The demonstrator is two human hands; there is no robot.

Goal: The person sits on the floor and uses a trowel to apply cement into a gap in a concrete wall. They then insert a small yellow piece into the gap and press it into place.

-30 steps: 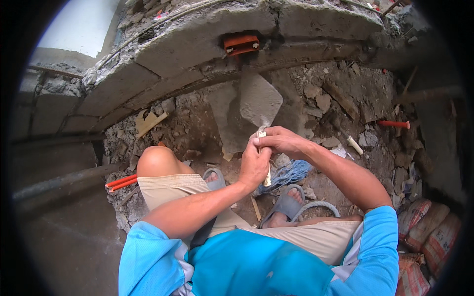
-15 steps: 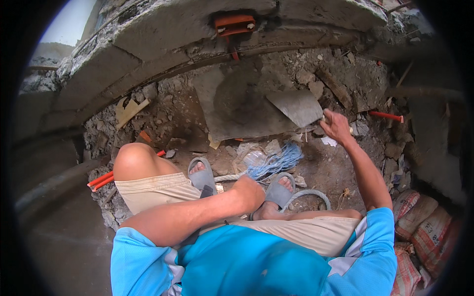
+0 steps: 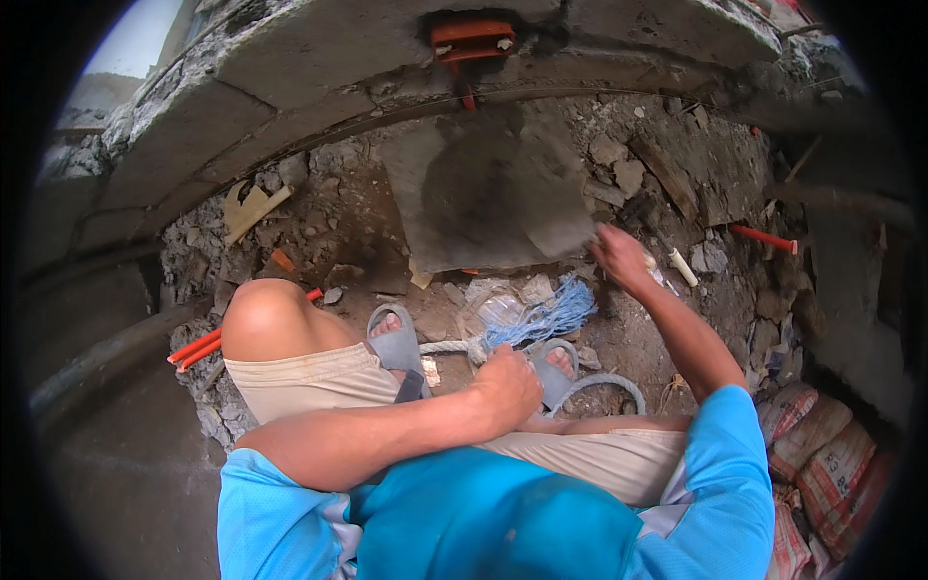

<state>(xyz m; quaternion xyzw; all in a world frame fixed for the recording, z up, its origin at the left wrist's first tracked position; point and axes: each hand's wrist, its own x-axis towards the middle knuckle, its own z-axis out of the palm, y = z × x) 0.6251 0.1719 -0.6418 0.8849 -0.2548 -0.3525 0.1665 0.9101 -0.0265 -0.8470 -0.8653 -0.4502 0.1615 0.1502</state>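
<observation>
My right hand [image 3: 621,259], arm stretched forward, is closed on the right edge of a thin grey sheet [image 3: 559,217]. The sheet is blurred over a larger flat grey board [image 3: 425,217] with a dark patch in its middle. My left hand [image 3: 510,387] is curled closed between my feet, close to a thick pale rope [image 3: 445,346]. What it holds, if anything, is hidden. Beyond it lies a frayed blue bundle of strands [image 3: 556,314] beside some clear plastic [image 3: 500,309].
A concrete beam [image 3: 338,72] with an orange metal bracket [image 3: 474,41] crosses the far side. Rubble surrounds the board. Orange rods [image 3: 198,350] lie at left, another orange rod [image 3: 764,238] at right. Filled sacks [image 3: 831,464] sit at lower right. My sandals [image 3: 394,338] flank the rope.
My right hand has moved left with the grey sheet, which now lies farther over the board and is blurred. My left hand has shifted slightly right. A pale stick beside the right hand is uncovered.
</observation>
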